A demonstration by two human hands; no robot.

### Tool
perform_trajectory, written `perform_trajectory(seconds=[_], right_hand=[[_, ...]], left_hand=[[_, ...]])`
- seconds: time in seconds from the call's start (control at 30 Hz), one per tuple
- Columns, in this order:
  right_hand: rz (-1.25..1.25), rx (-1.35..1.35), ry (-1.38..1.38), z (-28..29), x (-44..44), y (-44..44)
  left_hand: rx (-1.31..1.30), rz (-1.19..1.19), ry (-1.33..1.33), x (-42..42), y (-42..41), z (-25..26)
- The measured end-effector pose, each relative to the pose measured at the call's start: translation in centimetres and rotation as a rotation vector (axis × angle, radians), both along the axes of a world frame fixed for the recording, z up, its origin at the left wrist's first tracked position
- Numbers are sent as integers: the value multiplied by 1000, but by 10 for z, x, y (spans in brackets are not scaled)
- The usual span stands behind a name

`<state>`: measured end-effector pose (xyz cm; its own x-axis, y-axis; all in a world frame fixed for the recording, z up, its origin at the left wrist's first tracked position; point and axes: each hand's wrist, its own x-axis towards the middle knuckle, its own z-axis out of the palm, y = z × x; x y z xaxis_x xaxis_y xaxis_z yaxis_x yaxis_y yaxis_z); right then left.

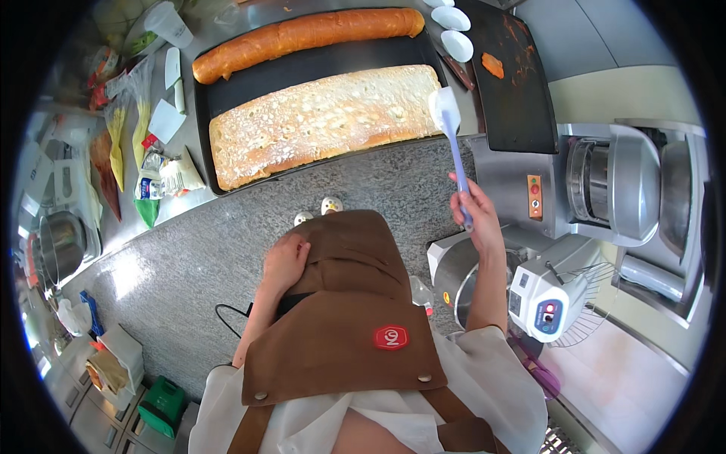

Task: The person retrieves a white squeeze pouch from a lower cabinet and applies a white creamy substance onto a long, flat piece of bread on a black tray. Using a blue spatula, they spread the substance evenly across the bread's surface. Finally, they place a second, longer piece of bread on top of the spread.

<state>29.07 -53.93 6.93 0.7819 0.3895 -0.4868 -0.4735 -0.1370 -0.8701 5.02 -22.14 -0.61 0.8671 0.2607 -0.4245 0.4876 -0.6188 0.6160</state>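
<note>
My right hand [479, 213] grips the purple handle of a silicone spatula [453, 127]. White cream coats its pale blade, which is at the right end of a flat sheet of bread or cake [329, 122], overlapping it in view. That sheet has a pitted, floury-looking top and lies on the near side of a black baking tray [363, 52]. Along the tray's far side runs a long golden-brown roll [309, 37]. My left hand [288, 261] rests against the brown apron [346, 329] at my waist, its fingertips partly hidden.
Left of the tray lie a knife [174, 76], a white scraper [167, 121], piping bags [116, 142] and an opened packet [178, 173]. Paper cups [457, 45] and a dark, stained tray [515, 85] sit at right. Mixers [547, 301] stand beside my right arm.
</note>
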Motion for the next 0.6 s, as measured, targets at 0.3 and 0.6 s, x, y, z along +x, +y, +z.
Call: perform_trajectory(seconds=[0.3,0.6], right_hand=[[567,-472,-455,-31,127,-19],[1227,-445,-854,-21,267,53]], left_hand=[[-5,199,29,8,-58,-10],[73,596,9,86,-204,-37]])
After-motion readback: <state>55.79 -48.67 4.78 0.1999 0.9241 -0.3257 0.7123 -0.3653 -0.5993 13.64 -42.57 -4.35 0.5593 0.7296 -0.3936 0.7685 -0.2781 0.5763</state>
